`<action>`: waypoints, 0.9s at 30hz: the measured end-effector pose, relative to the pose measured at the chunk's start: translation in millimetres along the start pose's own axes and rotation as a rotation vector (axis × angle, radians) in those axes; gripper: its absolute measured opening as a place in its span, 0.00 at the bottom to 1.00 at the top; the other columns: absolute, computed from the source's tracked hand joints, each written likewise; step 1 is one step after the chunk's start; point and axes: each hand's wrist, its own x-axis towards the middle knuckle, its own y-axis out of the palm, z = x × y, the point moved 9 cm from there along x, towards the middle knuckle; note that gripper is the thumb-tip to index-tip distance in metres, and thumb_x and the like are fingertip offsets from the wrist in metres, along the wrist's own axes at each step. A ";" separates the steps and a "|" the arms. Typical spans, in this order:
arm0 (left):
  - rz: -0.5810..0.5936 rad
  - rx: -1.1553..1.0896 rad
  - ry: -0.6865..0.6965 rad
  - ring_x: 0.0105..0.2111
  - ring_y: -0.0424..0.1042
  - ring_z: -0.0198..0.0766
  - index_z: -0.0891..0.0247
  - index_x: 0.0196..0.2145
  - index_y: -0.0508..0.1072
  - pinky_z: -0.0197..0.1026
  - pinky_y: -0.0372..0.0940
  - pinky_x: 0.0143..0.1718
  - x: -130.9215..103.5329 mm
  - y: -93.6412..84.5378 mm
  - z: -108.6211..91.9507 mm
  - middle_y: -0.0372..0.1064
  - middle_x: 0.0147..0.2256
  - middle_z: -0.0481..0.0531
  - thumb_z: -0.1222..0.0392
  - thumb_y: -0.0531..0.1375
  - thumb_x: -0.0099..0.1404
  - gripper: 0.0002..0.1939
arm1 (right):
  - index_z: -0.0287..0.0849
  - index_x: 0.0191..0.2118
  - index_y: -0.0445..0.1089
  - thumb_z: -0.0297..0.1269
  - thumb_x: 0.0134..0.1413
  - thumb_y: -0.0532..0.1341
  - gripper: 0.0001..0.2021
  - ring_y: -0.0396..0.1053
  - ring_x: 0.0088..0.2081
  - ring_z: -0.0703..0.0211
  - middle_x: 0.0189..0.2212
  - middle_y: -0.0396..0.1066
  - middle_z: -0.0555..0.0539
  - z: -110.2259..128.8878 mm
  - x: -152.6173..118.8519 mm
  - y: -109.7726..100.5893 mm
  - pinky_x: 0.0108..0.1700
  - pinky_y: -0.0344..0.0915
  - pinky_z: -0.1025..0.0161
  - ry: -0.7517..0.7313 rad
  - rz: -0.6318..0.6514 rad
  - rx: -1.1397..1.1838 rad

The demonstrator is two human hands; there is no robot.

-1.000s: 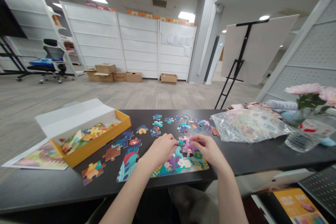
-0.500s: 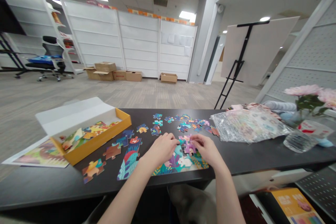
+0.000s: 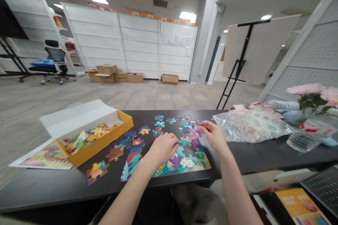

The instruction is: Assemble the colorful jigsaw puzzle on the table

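A partly joined jigsaw puzzle (image 3: pixel 187 162) with a white rabbit, leaves and a blue-green ground lies on the black table in front of me. My left hand (image 3: pixel 164 147) is over its upper left part, fingers curled together; whatever they hold, if anything, is hidden. With thumb and fingers my right hand (image 3: pixel 214 136) pinches a purple puzzle piece (image 3: pixel 196 133) at the puzzle's upper right. A teal and pink piece (image 3: pixel 186 141) lies just left of it. Beyond the hands, several loose blue puzzle pieces (image 3: pixel 185 127) are scattered.
A yellow box (image 3: pixel 105 147) with more pieces stands open on the left, above a picture sheet (image 3: pixel 39 154). Brown and orange pieces (image 3: pixel 96 172) lie before it. To the right are a clear plastic bag (image 3: pixel 253 126) and a glass vase (image 3: pixel 303 140) with pink flowers.
My right hand has moved up and to the right with the purple piece, away from the puzzle's middle, uncovering a gap there. The left hand has stayed nearly in place.
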 end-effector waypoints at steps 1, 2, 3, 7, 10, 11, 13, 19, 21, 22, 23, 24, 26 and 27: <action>0.002 0.012 0.008 0.44 0.72 0.44 0.60 0.43 0.78 0.45 0.67 0.48 0.8 0.8 -1.2 0.75 0.43 0.54 0.60 0.54 0.71 0.12 | 0.41 0.35 0.73 0.44 0.46 0.65 0.13 0.74 0.33 0.56 0.32 0.77 0.45 3.1 8.0 12.6 0.37 0.69 0.60 0.026 0.078 0.028; 0.005 0.025 0.016 0.44 0.72 0.44 0.60 0.43 0.78 0.45 0.67 0.47 1.5 1.8 -1.9 0.75 0.43 0.54 0.59 0.54 0.71 0.12 | 0.42 0.35 0.74 0.43 0.45 0.66 0.13 0.72 0.32 0.58 0.31 0.76 0.46 4.8 15.3 27.3 0.34 0.69 0.62 0.068 0.168 0.067; 0.008 0.037 0.020 0.43 0.72 0.44 0.60 0.43 0.78 0.45 0.68 0.46 2.2 2.7 -2.0 0.75 0.43 0.54 0.59 0.54 0.71 0.12 | 0.42 0.36 0.74 0.42 0.44 0.67 0.13 0.71 0.30 0.60 0.30 0.75 0.48 4.9 21.5 42.7 0.33 0.68 0.63 0.122 0.259 0.111; 0.020 0.057 0.031 0.42 0.73 0.44 0.60 0.42 0.78 0.44 0.68 0.44 4.6 3.6 1.9 0.75 0.41 0.54 0.60 0.54 0.71 0.12 | 0.41 0.34 0.73 0.38 0.40 0.72 0.13 0.66 0.25 0.66 0.24 0.69 0.53 -3.6 38.7 90.7 0.30 0.68 0.65 0.331 0.518 0.209; -0.007 0.041 0.011 0.41 0.74 0.44 0.61 0.40 0.77 0.44 0.68 0.44 6.3 -1.6 10.2 0.75 0.40 0.53 0.62 0.53 0.71 0.12 | 0.40 0.34 0.73 0.38 0.39 0.74 0.15 0.64 0.24 0.68 0.23 0.68 0.54 -12.6 49.4 102.1 0.26 0.64 0.68 0.369 0.592 0.169; -0.029 0.027 -0.010 0.42 0.74 0.44 0.61 0.39 0.77 0.45 0.68 0.45 6.8 -4.4 14.7 0.75 0.40 0.53 0.62 0.53 0.71 0.12 | 0.40 0.35 0.74 0.38 0.39 0.74 0.16 0.64 0.24 0.68 0.24 0.69 0.53 -14.0 52.9 101.8 0.26 0.64 0.69 0.359 0.593 0.164; -0.090 -0.042 -0.076 0.43 0.75 0.44 0.61 0.41 0.76 0.46 0.69 0.46 7.6 -10.9 26.3 0.75 0.41 0.53 0.62 0.54 0.71 0.10 | 0.40 0.36 0.74 0.41 0.39 0.75 0.17 0.66 0.26 0.67 0.26 0.71 0.52 -12.5 59.3 97.9 0.28 0.66 0.68 0.317 0.563 0.187; -0.266 -0.711 -0.315 0.37 0.78 0.37 0.60 0.57 0.65 0.40 0.73 0.37 11.6 -12.7 58.9 0.71 0.54 0.58 0.58 0.62 0.64 0.24 | 0.40 0.39 0.74 0.48 0.46 0.71 0.18 0.70 0.29 0.64 0.29 0.74 0.50 16.8 51.1 104.6 0.32 0.70 0.65 0.130 0.557 0.235; -0.259 -0.873 -0.348 0.34 0.78 0.37 0.61 0.56 0.65 0.39 0.72 0.34 14.6 -5.0 61.1 0.75 0.48 0.57 0.58 0.60 0.64 0.23 | 0.41 0.39 0.74 0.49 0.48 0.70 0.18 0.72 0.31 0.62 0.30 0.75 0.49 26.3 42.2 114.9 0.34 0.71 0.63 0.070 0.600 0.229; -0.259 -0.904 -0.352 0.33 0.78 0.37 0.61 0.54 0.66 0.39 0.72 0.34 15.4 -2.2 61.8 0.76 0.42 0.54 0.58 0.59 0.65 0.20 | 0.42 0.39 0.74 0.49 0.48 0.69 0.18 0.72 0.31 0.61 0.31 0.76 0.49 29.3 38.6 119.1 0.35 0.71 0.63 0.047 0.617 0.226; -0.266 -0.908 -0.351 0.32 0.78 0.38 0.61 0.52 0.68 0.39 0.72 0.34 15.5 -0.6 63.0 0.76 0.36 0.52 0.58 0.59 0.65 0.17 | 0.42 0.40 0.74 0.50 0.49 0.69 0.18 0.73 0.32 0.61 0.31 0.76 0.48 31.1 36.4 121.8 0.36 0.71 0.62 0.024 0.628 0.219; -0.279 -0.895 -0.350 0.31 0.78 0.38 0.61 0.50 0.69 0.38 0.71 0.33 14.7 -0.1 65.0 0.75 0.32 0.49 0.58 0.58 0.65 0.15 | 0.42 0.40 0.74 0.51 0.50 0.68 0.18 0.73 0.32 0.60 0.32 0.77 0.48 31.9 35.7 122.5 0.36 0.71 0.62 -0.001 0.633 0.196; -0.332 -0.843 -0.360 0.29 0.77 0.37 0.61 0.49 0.69 0.38 0.70 0.33 10.3 -2.6 72.2 0.73 0.29 0.47 0.58 0.59 0.65 0.15 | 0.42 0.41 0.75 0.50 0.53 0.65 0.17 0.72 0.31 0.60 0.33 0.77 0.47 30.8 41.7 114.0 0.35 0.71 0.62 -0.078 0.575 0.082; -0.368 -0.815 -0.375 0.29 0.76 0.37 0.61 0.50 0.68 0.38 0.70 0.33 6.8 -5.5 77.2 0.72 0.30 0.47 0.58 0.59 0.64 0.16 | 0.42 0.40 0.76 0.48 0.54 0.64 0.15 0.72 0.31 0.60 0.33 0.77 0.47 29.8 47.6 104.7 0.36 0.70 0.61 -0.135 0.507 -0.019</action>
